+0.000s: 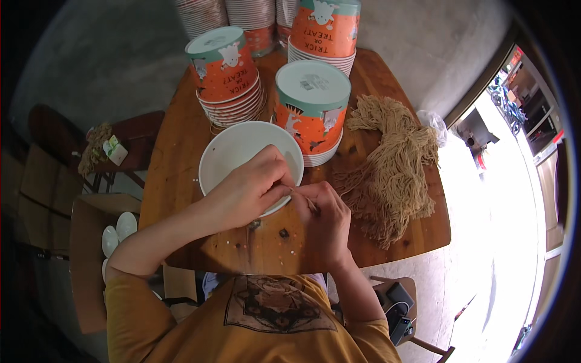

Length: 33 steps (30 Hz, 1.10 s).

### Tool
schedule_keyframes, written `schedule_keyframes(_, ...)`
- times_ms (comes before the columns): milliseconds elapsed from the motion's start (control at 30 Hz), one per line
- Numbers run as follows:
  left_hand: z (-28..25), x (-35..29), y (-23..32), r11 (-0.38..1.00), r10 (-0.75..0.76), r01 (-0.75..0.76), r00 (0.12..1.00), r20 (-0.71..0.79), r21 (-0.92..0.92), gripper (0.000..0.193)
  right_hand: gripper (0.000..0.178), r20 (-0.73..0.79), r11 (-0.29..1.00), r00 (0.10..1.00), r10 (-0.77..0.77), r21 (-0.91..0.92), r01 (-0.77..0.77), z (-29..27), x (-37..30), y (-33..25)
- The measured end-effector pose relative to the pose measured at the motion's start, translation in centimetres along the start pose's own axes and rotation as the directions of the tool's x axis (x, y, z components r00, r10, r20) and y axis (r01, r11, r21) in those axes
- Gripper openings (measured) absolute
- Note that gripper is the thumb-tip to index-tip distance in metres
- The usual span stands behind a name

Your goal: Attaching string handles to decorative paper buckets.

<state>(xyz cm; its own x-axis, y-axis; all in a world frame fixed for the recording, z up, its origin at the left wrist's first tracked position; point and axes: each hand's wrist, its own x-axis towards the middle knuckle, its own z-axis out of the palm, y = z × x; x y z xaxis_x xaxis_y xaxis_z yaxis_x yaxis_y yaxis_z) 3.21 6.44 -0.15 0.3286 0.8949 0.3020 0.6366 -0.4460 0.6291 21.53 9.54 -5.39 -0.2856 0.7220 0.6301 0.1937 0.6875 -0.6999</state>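
Observation:
A white-lined paper bucket (225, 154) stands on the table with its open mouth toward me. My left hand (251, 184) reaches across its mouth, thumb and fingertips pinched together at the right side of the rim. Close against it, my right hand (325, 215) is also closed, with a short piece of thin tan cord (313, 207) showing at its fingers. The fingertips of both hands meet on this cord; its ends and any hole in the rim are hidden. To the right lies a big loose bundle of tan cords (393, 172).
Upside-down stacks of orange printed buckets (311, 112) stand behind, with another stack (224, 66) at left and more along the wall. A cardboard box (88, 260) holding white buckets is at lower left. A chair (402, 296) bearing dark devices stands at right.

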Motion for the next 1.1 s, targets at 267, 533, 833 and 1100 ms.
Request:
schedule_keyframes(267,1.3,-0.4,0.9,0.971,0.072,-0.038,0.988,-0.137,0.236,0.017,0.024,-0.038,0.970,0.980,-0.197,-0.153,0.189,0.6,-0.7,1.2)
schedule_keyframes(533,1.4,-0.7,1.3,0.985,-0.169,0.162,0.973,-0.157,-0.055,0.014,0.031,0.042,0.900,0.952,-0.302,-0.316,0.299,0.4,-1.3,1.2)
schedule_keyframes(833,1.2,-0.6,1.4,0.982,-0.170,0.154,0.973,-0.155,-0.112,0.015,0.028,0.022,0.925,0.961,-0.277,-0.264,0.273,0.4,-1.3,1.0)
schedule_keyframes(1100,0.4,-1.2,1.4,0.938,-0.302,0.287,0.952,-0.051,-0.194,0.035,0.012,0.069,0.933,0.959,0.276,0.220,-0.284,0.5,-0.5,-0.3)
